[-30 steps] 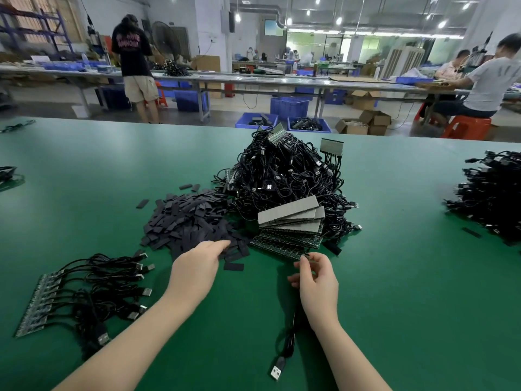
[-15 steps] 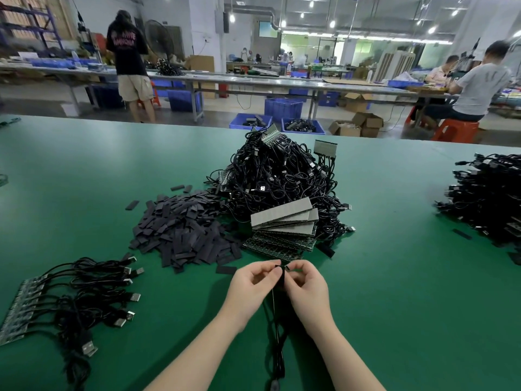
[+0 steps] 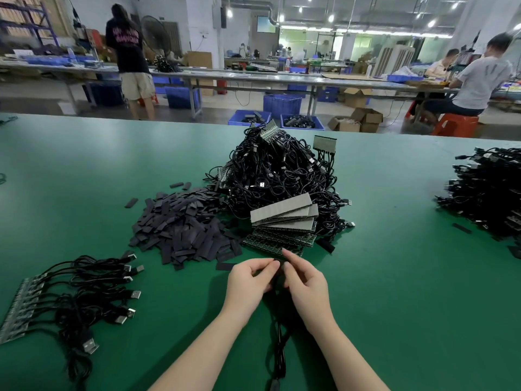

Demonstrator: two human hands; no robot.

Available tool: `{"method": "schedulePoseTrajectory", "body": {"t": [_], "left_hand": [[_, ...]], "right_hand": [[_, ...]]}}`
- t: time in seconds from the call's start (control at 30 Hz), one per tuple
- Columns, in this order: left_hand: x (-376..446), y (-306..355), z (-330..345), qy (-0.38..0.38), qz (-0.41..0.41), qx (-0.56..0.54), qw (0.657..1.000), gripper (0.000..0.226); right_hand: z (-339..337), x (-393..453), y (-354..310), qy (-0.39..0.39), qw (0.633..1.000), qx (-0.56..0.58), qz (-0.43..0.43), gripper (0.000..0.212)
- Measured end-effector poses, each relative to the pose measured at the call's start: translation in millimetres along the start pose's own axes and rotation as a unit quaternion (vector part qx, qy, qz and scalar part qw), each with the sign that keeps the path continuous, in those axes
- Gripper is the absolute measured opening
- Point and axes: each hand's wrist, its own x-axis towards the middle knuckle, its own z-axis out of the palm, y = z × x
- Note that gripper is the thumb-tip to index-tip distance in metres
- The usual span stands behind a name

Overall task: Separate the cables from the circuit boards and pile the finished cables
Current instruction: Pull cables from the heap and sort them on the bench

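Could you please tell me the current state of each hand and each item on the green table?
Left hand: pinching the black cable's end.
Right hand: pinching the same end.
Black cable: held, trailing towards the camera.
Circuit board strip with attached cables: lying flat, untouched.
Stacked grey circuit boards: fanned against the tangled cable heap.
Flat black sleeve pieces: loose pile.
Right-side cable pile: heaped.

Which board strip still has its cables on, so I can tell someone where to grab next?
Start from the big tangled cable heap mid-table, then go to the table's near left corner. There lies a circuit board strip with black USB cables fanning off it to the right. Unlike the bare boards stacked against the heap, it lies alone.
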Motion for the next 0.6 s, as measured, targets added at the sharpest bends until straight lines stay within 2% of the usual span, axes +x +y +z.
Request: {"method": "schedulePoseTrajectory", "body": {"t": [0.1, 0.33, 0.43, 0.6], "left_hand": [[3, 0, 1, 0.001, -0.004, 0.007, 1.000, 0.014], [4, 2, -4, -0.045, -0.052, -0.048, 0.997, 0.017], [3, 1, -6, -0.061, -0.043, -0.068, 0.995, 0.013], [8, 1, -6, -0.042, 0.004, -0.003, 0.999, 0.039]], "right_hand": [[1, -1, -3, -0.001, 0.999, 0.034, 0.002, 0.018], [-4, 3, -2, -0.002, 0.999, 0.043, 0.008, 0.018], [-8, 4, 0, 0.021, 0.997, 0.068, 0.025, 0.013], [-10, 7, 4, 0.065, 0.989, 0.122, 0.049, 0.004]]}}
